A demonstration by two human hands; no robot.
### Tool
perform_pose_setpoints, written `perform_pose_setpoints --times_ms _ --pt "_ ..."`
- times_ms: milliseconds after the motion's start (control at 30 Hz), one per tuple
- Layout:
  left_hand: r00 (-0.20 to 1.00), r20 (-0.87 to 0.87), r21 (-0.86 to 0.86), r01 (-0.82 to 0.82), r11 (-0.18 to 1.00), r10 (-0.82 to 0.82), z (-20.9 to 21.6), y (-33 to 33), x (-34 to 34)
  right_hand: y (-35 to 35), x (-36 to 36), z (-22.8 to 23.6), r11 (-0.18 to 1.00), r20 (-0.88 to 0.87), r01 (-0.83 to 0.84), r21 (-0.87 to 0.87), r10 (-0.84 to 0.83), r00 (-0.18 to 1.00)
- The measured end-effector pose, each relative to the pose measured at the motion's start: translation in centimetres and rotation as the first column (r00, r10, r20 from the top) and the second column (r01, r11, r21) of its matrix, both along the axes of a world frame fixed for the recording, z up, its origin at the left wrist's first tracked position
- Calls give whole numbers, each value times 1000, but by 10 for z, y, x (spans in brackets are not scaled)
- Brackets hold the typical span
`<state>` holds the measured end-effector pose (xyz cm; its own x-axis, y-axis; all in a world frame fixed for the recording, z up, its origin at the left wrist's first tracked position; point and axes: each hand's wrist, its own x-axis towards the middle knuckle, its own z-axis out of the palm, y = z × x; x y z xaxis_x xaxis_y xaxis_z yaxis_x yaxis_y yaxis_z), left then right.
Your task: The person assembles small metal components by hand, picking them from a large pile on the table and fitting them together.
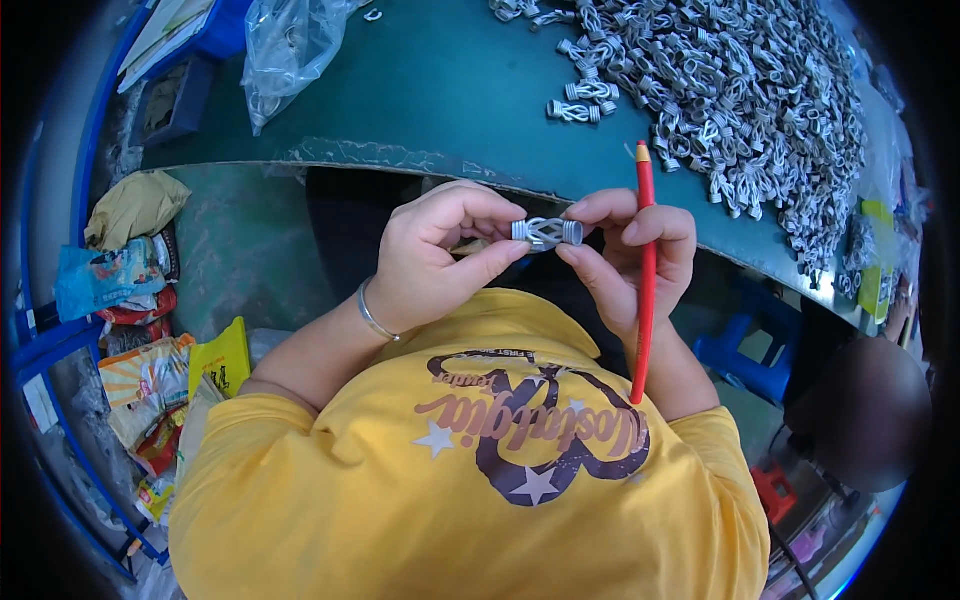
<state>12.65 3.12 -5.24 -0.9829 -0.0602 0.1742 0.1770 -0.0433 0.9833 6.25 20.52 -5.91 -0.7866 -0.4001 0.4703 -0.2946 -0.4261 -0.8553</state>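
Observation:
Between my two hands, just off the table's near edge, is a small grey part [547,233] with ribbed ring ends and twisted open strands in its middle. My left hand [440,240] pinches its left end between thumb and fingers. At the right end, the thumb and index finger of my right hand [640,250] are close around the rim; whether they press on it is hard to tell. A red pencil-like marker [646,300] with a pale tip pointing up is tucked between the fingers of my right hand.
A large heap of similar grey parts [730,90] covers the right of the green table [430,90]. A clear plastic bag [290,55] and blue bin [222,30] are at the far left. Packages [110,275] lie left; a blue stool [750,345] and a person's head [860,415] are right.

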Motion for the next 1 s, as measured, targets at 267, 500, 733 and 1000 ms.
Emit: perform_pose_setpoints --times_ms 267,500,733,1000 --pt "972 231 -398 58 916 39 -12 -15 5 6 -30 2 864 -396 408 295 -277 875" --pt "957 -285 -651 -229 724 46 39 -24 -73 -8 -76 6 665 -717 628 404 -197 669" --pt "874 -376 -636 -485 601 308 29 -85 -228 -9 -72 11 646 -696 604 467 -153 701" --pt "970 -52 -780 -189 596 239 49 -79 -365 -3 -72 12 719 -667 565 405 -190 721"
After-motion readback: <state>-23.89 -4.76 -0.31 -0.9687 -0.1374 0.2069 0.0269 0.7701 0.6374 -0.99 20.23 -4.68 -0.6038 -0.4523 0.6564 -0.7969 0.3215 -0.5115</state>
